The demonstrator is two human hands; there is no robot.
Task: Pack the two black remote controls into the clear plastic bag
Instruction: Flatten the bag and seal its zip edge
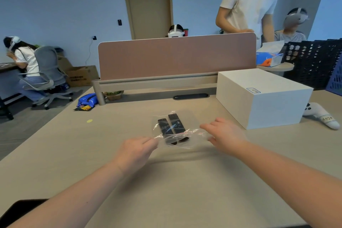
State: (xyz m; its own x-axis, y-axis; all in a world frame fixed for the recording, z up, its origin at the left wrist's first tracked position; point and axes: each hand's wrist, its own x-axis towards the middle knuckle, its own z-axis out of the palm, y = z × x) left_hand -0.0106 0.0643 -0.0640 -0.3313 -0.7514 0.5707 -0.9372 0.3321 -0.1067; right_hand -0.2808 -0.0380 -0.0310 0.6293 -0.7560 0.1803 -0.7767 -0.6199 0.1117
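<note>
The two black remote controls lie side by side inside the clear plastic bag (175, 129), flat on the beige table (129, 190), just beyond and between my two hands. The left remote (163, 127) sits slightly nearer to me than the right remote (176, 123), and their long sides are almost touching. Both point away from me, with their near ends under the crumpled mouth of the bag.

My left hand (135, 151) is at the bag's near left corner. Its fingers (149, 141) are curled and pinched together on the plastic edge, so that hand is gripping the bag. The film bunches up right at my fingertips.

My right hand (224, 134) is at the bag's right side. Its fingers (208, 127) are spread loosely and stretched toward the bag, not closed around anything. Whether the fingertips actually touch the plastic I cannot tell, since the film is clear and the hand is a little blurred.

Past my right fingers, further out on the table, stands a closed white box (262, 98). Beyond that, to the right, lies a white game controller (322, 114).
</note>
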